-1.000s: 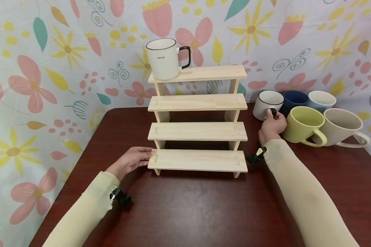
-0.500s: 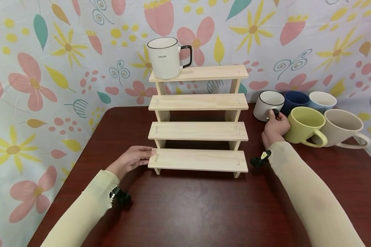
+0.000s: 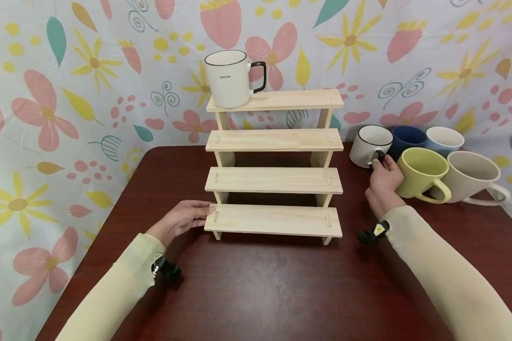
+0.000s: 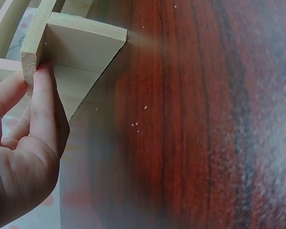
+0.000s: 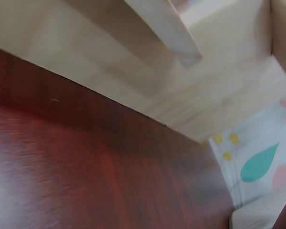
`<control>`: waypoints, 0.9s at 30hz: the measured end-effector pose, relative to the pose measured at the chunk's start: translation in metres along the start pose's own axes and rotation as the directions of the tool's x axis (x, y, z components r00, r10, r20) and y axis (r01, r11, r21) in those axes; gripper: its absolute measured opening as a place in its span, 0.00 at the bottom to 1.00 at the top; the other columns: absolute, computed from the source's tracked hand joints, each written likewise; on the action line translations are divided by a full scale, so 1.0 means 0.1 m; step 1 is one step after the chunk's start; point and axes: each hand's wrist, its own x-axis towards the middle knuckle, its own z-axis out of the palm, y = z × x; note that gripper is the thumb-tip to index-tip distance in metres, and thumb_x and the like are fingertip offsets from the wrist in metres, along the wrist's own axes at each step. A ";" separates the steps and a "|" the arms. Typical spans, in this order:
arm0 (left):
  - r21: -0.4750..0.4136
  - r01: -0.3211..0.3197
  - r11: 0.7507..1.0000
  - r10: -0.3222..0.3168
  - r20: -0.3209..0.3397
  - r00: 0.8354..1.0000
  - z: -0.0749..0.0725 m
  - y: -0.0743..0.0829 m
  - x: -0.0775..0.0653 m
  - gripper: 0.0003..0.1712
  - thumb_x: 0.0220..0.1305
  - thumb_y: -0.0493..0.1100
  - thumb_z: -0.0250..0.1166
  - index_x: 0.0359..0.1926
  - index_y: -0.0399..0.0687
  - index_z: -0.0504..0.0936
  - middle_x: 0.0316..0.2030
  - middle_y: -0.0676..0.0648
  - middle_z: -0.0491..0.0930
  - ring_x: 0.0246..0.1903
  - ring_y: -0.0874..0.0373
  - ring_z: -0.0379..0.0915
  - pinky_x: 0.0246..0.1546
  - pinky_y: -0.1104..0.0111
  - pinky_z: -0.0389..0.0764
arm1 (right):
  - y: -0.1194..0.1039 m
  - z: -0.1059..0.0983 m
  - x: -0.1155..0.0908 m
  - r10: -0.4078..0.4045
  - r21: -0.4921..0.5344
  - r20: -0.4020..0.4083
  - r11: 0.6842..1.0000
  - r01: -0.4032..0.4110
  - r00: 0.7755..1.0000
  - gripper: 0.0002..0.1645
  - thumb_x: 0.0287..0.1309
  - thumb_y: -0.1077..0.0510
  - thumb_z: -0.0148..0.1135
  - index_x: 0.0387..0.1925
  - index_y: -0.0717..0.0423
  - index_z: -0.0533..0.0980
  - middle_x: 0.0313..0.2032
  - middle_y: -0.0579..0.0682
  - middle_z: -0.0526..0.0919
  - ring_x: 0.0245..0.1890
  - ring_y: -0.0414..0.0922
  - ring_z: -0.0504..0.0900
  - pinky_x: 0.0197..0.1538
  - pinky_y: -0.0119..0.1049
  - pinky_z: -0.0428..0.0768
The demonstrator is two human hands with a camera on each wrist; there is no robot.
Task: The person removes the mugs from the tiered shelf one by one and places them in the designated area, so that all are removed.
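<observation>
A four-step wooden shelf stands on the dark red table. My left hand pinches the left end of its lowest board, thumb on one face and fingers on the other, as the left wrist view shows close up. To the right of the shelf, my right hand holds the black handle of a small white mug with a dark rim. That mug stands upright on the table; only a corner of it enters the right wrist view. A taller white mug with a black handle sits on the top board's left end.
Close beside the small mug stand a dark blue cup, a light blue cup, a yellow mug and a beige mug. A flowered cloth hangs behind the table.
My right wrist and forearm have swung to the right while the fingers stay at the small mug's handle. My left hand keeps its place on the shelf.
</observation>
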 end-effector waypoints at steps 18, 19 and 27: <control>0.014 0.008 1.000 -0.007 -0.006 1.000 0.01 0.00 0.00 0.32 0.74 0.34 0.58 0.71 0.20 0.60 0.34 0.56 0.82 0.32 0.68 0.82 0.38 0.78 0.85 | -0.75 0.22 -0.84 0.014 -0.157 0.696 0.979 0.133 0.717 0.43 0.76 0.49 0.54 0.82 0.40 0.47 0.82 0.36 0.44 0.83 0.38 0.46 0.84 0.35 0.47; 0.016 0.007 1.000 -0.007 -0.005 1.000 0.01 0.00 0.01 0.32 0.74 0.34 0.58 0.71 0.20 0.60 0.34 0.56 0.82 0.32 0.68 0.82 0.38 0.77 0.85 | -0.79 0.27 -0.86 0.023 -0.176 0.716 0.973 0.148 0.698 0.43 0.75 0.48 0.55 0.82 0.40 0.47 0.82 0.37 0.45 0.83 0.38 0.45 0.84 0.36 0.47; 0.023 0.013 1.000 -0.013 -0.011 1.000 0.00 0.00 0.03 0.31 0.75 0.34 0.57 0.71 0.20 0.62 0.33 0.57 0.83 0.33 0.67 0.82 0.38 0.77 0.86 | -1.00 0.72 -1.08 0.124 -0.230 0.881 0.956 0.183 0.457 0.43 0.78 0.47 0.50 0.83 0.42 0.42 0.83 0.41 0.40 0.84 0.39 0.40 0.85 0.40 0.40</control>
